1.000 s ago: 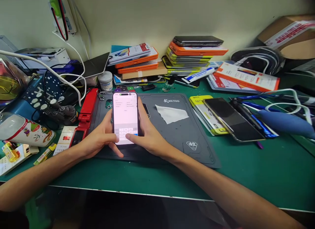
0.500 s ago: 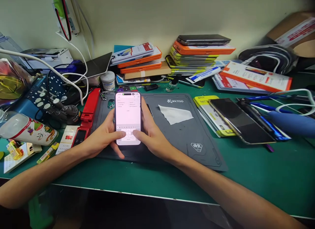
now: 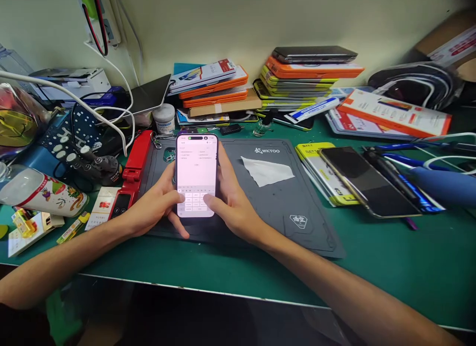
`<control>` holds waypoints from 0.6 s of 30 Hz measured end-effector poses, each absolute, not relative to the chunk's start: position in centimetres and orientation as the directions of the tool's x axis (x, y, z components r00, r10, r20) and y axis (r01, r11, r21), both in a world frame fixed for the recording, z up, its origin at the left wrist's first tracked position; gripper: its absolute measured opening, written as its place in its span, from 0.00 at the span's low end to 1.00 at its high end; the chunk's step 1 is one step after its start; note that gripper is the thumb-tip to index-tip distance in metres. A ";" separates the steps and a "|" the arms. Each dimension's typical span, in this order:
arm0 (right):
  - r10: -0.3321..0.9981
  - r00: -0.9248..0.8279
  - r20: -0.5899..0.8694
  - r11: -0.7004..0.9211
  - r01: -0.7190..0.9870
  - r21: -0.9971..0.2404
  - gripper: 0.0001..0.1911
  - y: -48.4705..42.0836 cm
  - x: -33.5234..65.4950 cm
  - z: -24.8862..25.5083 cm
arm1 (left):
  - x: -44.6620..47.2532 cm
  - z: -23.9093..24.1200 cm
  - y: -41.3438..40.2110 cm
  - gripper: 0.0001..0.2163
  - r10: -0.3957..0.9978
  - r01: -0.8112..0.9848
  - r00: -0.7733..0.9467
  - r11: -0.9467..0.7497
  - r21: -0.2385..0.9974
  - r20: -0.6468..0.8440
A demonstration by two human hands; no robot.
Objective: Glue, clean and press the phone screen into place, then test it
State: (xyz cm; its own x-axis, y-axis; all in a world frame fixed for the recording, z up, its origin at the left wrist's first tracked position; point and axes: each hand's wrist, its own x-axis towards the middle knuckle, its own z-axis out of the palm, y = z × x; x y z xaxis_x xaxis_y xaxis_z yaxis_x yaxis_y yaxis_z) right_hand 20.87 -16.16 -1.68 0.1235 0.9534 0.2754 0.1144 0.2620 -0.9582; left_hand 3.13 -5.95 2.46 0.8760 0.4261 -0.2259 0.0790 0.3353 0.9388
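A lit smartphone (image 3: 196, 170) is held upright between my two hands, its screen showing a light page with a keypad at the bottom. My left hand (image 3: 163, 200) grips the phone's left side, its thumb over the keypad's left edge and one finger sticking out below. From the right, my right hand (image 3: 234, 202) wraps the other side, with its thumb at the keypad's right part. The fingers behind the phone are hidden. Beneath lies a dark grey work mat (image 3: 260, 212). A white cloth (image 3: 267, 171) rests on the mat, right of the phone.
Right of the mat, a large dark-screened phone (image 3: 368, 180) lies on yellow battery packs (image 3: 327, 177). A red folding holder (image 3: 137, 162) and a printed bottle (image 3: 44, 192) stand left. Stacked flat boxes (image 3: 305, 78) line the wall. The green table's front edge (image 3: 186, 287) runs nearest me.
The view has shifted slightly. My left thumb has moved a little off the keypad toward its left edge. More text shows at the keypad's top; both hands still hold the phone.
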 end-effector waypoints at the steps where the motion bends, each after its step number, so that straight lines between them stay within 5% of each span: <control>1: 0.952 0.125 0.279 0.264 0.122 -0.957 0.53 -16.2 20.8 -1.6 | 3.1 2.4 -5.9 0.47 0.429 0.081 0.875 0.329 0.941 -0.225; 10: 0.949 0.110 0.297 0.276 0.171 -0.946 0.52 -16.5 20.7 -1.7 | 3.0 2.5 -6.0 0.42 0.467 0.124 0.847 0.292 0.948 -0.255; 18: 0.904 0.292 0.311 0.209 0.333 -0.920 0.45 -16.7 20.3 -2.2 | 2.9 2.2 -6.0 0.40 0.432 0.078 0.872 0.344 0.936 -0.231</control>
State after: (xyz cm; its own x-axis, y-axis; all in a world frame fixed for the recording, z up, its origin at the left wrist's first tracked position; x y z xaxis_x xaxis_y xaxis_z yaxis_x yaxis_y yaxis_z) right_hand 20.32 -16.72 -2.20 0.2925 0.9042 0.3112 0.3330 0.2088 -0.9195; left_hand 2.95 -6.05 2.25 0.8717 0.4322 -0.2310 0.0777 0.3436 0.9359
